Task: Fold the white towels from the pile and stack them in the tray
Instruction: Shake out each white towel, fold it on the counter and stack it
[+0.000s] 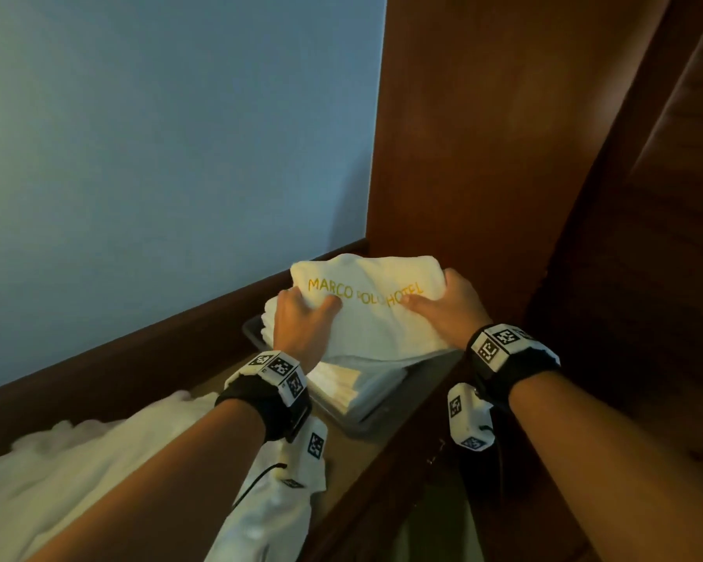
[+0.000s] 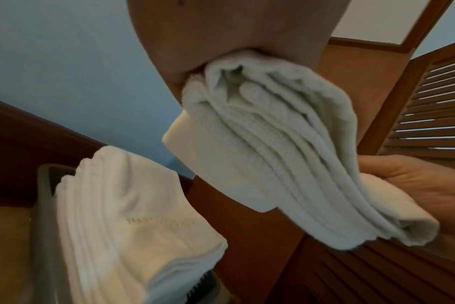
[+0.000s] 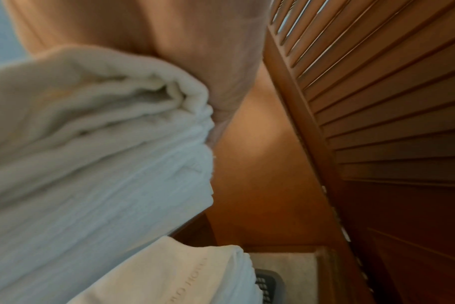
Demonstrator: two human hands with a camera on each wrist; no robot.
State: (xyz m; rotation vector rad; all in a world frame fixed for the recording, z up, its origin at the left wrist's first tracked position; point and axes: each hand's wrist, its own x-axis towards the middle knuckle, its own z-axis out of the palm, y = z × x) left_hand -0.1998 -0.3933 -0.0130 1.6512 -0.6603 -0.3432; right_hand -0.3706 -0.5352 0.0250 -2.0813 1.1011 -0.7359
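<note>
The folded towel (image 1: 372, 314) hides both hands' fingers and most of the tray (image 1: 366, 419).

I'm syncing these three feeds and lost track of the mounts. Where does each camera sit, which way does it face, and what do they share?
Head: worn on the head, looking forward and down at the folded towel held by the left hand and right hand above the tray; both forearms show.
Left wrist: under the left hand, looking along it at the towel's layered edge; palm and the right hand's fingers show.
Right wrist: under the right hand, looking at the towel and louvred door; palm shows.
Shared: all three see the held towel and the stack.
</note>
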